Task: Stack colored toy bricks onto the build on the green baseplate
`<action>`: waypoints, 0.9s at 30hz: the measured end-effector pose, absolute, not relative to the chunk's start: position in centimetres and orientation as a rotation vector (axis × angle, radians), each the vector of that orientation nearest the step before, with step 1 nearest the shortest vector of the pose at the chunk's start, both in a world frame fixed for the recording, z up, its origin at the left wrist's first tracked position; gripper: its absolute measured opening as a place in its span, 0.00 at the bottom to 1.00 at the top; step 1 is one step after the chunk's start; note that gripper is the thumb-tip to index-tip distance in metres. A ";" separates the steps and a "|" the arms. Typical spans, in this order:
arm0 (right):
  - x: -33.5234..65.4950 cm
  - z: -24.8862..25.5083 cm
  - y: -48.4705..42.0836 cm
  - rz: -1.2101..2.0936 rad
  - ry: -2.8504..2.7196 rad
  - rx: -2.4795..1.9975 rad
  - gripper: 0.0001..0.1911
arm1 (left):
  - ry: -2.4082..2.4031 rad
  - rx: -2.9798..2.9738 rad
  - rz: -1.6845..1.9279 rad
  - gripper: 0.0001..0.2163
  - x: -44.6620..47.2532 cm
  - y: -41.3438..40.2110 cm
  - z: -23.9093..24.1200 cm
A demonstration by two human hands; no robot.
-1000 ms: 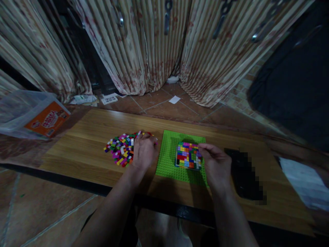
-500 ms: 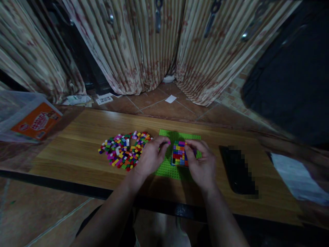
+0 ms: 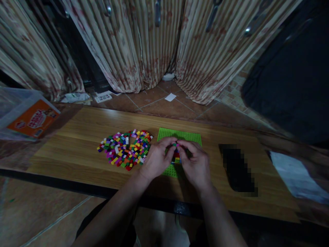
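The wooden tabletop [image 3: 77, 144] carries a green baseplate [image 3: 189, 136] near its front edge. Just left of it lies a pile of loose bricks [image 3: 124, 149], probably so the left hand [image 3: 156, 159] reaches them easily. The left hand and the right hand [image 3: 196, 164] are clamped from both sides on a multicoloured brick block [image 3: 176, 155] over the baseplate, seemingly to steady it. The block is mostly hidden.

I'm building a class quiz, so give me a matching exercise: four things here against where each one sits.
Things: 1 loose brick pile; 2 green baseplate; 3 orange-labelled box; 4 white paper scrap.
Places: A on the floor tiles; B partly under the left hand and right hand; C far left of view; D on the table, left of the baseplate.
Pairs: 1-D, 2-B, 3-C, 4-A.
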State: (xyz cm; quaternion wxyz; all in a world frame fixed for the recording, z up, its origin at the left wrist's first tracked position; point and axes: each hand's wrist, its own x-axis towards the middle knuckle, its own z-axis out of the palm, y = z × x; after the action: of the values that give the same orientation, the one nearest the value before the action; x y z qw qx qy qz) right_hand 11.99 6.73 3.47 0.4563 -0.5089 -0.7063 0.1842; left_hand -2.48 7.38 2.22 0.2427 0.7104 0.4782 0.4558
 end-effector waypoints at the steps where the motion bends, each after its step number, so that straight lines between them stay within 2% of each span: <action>1: 12.0 3.5 6.7 0.450 -1.743 -1.249 0.10 | 1.309 1.947 1.244 0.11 -2.4 7.4 2.2; 27: 11.8 3.3 6.7 0.427 -1.668 -1.265 0.09 | 1.368 1.840 1.348 0.10 -1.5 7.0 2.7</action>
State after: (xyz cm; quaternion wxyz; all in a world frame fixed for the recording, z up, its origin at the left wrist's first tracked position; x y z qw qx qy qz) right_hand 11.76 6.73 3.32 0.4816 -0.5189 -0.6842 0.1750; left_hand -1.51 6.97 2.66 0.2385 0.6718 0.4996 0.4922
